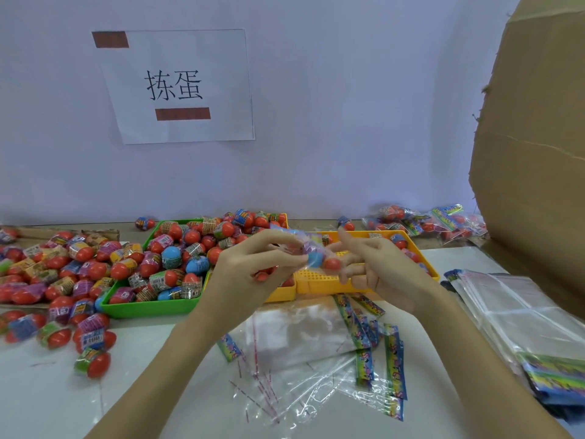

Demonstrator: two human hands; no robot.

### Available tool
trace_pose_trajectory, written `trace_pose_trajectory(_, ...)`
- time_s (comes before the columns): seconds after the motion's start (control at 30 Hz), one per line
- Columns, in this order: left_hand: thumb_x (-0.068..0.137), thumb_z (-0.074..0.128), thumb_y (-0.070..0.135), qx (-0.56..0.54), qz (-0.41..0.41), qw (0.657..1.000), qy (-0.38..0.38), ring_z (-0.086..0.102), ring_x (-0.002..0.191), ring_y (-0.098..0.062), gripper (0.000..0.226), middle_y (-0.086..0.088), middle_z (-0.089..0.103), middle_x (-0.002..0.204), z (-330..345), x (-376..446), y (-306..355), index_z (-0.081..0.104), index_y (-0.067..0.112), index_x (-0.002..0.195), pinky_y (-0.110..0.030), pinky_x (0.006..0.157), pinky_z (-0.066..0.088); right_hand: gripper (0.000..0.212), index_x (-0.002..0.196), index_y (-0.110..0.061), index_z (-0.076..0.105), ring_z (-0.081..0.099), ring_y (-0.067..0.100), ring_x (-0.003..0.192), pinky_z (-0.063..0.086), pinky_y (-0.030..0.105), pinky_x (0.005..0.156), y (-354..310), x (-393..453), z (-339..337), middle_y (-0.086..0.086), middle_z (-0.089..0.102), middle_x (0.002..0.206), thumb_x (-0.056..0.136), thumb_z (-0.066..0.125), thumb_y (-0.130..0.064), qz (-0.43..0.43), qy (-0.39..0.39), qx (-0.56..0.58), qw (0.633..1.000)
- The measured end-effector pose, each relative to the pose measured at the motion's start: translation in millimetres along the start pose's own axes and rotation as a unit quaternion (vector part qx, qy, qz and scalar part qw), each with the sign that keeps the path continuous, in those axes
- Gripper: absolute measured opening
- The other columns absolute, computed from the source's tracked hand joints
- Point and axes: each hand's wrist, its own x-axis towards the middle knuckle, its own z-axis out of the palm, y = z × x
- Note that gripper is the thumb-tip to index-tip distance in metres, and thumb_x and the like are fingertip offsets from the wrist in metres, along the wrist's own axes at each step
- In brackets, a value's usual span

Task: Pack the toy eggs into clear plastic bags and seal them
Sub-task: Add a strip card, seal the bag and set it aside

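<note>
A: Obs., largest first. Table (pixel 47 391), white top. Cardboard box (pixel 538 137) stands at its right edge. A paper sign (pixel 177 87) hangs on the wall beyond the far edge.

B: Containers?

A: Green tray (pixel 152 307) left of centre, heaped with toy eggs. Two yellow trays: one (pixel 319 288) just right of the green, mostly bare where visible, a few eggs along its far side; another (pixel 283 293) between them, mostly hidden by the left hand. Loose toy eggs (pixel 63 274) are piled toward the left edge.

B: Bags?

A: Stack of clear bags (pixel 522 318) at the right edge; more empty bags (pixel 300 337), with coloured header cards, are spread near the front edge. Filled bags (pixel 424 221) lie at the far right, beside the box.

B: Hands?

A: Both raised over the yellow trays, close together. Left hand (pixel 253 267) and right hand (pixel 373 267) each pinch one clear plastic bag (pixel 313 251) between them; it holds a blue egg (pixel 315 259) and a red egg (pixel 332 264). Whether it is sealed: cannot tell.
</note>
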Motion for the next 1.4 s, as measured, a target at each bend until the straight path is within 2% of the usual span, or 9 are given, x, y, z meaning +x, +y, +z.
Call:
trace_pose_trajectory(0.2,0.09,0.081,0.0,0.043,0.013,0.997,-0.056,0.072,0.108,-0.013,0.014,-0.009,0.066,0.124,0,-4,-7,0.083,0.006,0.102,-0.028,0.094,0.061,0.033,0.114,-0.013,0.081,0.077,0.025,0.107,0.061,0.026,0.083,2,1,-6,0.007,0.078,0.12,0.085,0.083,-0.027,-0.058,-0.005,0.076,0.995)
trace_pose_trajectory(0.33,0.091,0.066,-0.015,-0.027,-0.12,0.992,0.002,0.072,0.107,-0.015,0.031,-0.005,0.06,0.121,5,-5,-6,0.076,0.008,0.108,-0.029,0.091,0.061,0.025,0.109,-0.016,0.083,0.075,0.028,0.113,0.061,0.026,0.087,3,1,-3,0.01,0.078,0.12,0.085,0.08,-0.022,-0.076,0.005,0.073,0.994)
trace_pose_trajectory(0.4,0.099,0.063,-0.009,-0.159,-0.263,0.949,0.066,0.078,0.1,-0.021,0.025,-0.008,0.066,0.115,10,-2,-3,0.066,0.009,0.116,-0.036,0.09,0.064,0.024,0.108,-0.018,0.084,0.076,0.027,0.11,0.061,0.024,0.085,4,1,1,0.008,0.079,0.116,0.084,0.081,-0.023,-0.092,0.019,0.051,0.994)
trace_pose_trajectory(0.47,0.1,0.072,0.02,-0.275,-0.38,0.876,0.116,0.08,0.097,-0.025,0.028,-0.002,0.073,0.109,11,2,1,0.06,0.014,0.125,-0.037,0.087,0.065,0.023,0.108,-0.019,0.083,0.076,0.026,0.11,0.06,0.023,0.086,6,0,4,0.007,0.079,0.115,0.086,0.082,-0.025,-0.095,0.019,0.03,0.995)
trace_pose_trajectory(0.57,0.087,0.076,0.049,-0.318,-0.452,0.827,0.105,0.08,0.097,-0.02,0.045,0.004,0.08,0.109,8,2,-1,0.069,0.025,0.125,-0.027,0.081,0.064,0.025,0.107,-0.021,0.084,0.076,0.025,0.108,0.061,0.027,0.088,8,-1,8,0.007,0.08,0.112,0.085,0.082,-0.033,-0.095,0.014,-0.036,0.995)
trace_pose_trajectory(0.7,0.094,0.077,0.033,-0.329,-0.475,0.81,0.103,0.079,0.092,-0.026,0.018,-0.013,0.082,0.101,6,-1,-4,0.085,0.017,0.099,-0.03,0.081,0.065,0.025,0.106,-0.024,0.084,0.077,0.021,0.103,0.061,0.025,0.086,8,-3,14,0.005,0.081,0.108,0.088,0.079,-0.04,-0.092,0.0,-0.077,0.993)
trace_pose_trajectory(0.97,0.092,0.078,0.024,-0.342,-0.492,0.786,0.155,0.081,0.088,-0.022,0.01,-0.012,0.082,0.097,3,1,-4,0.087,0.019,0.092,-0.025,0.071,0.064,0.031,0.076,-0.018,0.082,0.066,0.01,0.069,0.055,0.02,0.068,8,-5,12,0.003,0.072,0.073,0.09,0.077,-0.045,-0.087,0.038,-0.152,0.984)
trace_pose_trajectory(1.27,0.093,0.078,0.018,-0.359,-0.51,0.744,0.24,0.077,0.084,-0.015,0.02,-0.013,0.082,0.103,12,-3,-8,0.082,0.005,0.108,-0.027,0.074,0.064,0.038,0.088,-0.016,0.083,0.066,0.014,0.078,0.055,0.022,0.07,5,-4,12,0.004,0.073,0.083,0.091,0.071,-0.052,-0.118,0.038,-0.104,0.987)
trace_pose_trajectory(1.4,0.092,0.078,0.019,-0.363,-0.499,0.737,0.276,0.079,0.096,-0.02,0.024,-0.01,0.082,0.104,9,-3,-10,0.08,0.003,0.11,-0.025,0.074,0.064,0.049,0.097,-0.02,0.085,0.069,0.008,0.084,0.055,0.017,0.072,6,-5,18,0.003,0.08,0.102,0.082,0.074,-0.065,-0.042,-0.062,-0.131,0.989)
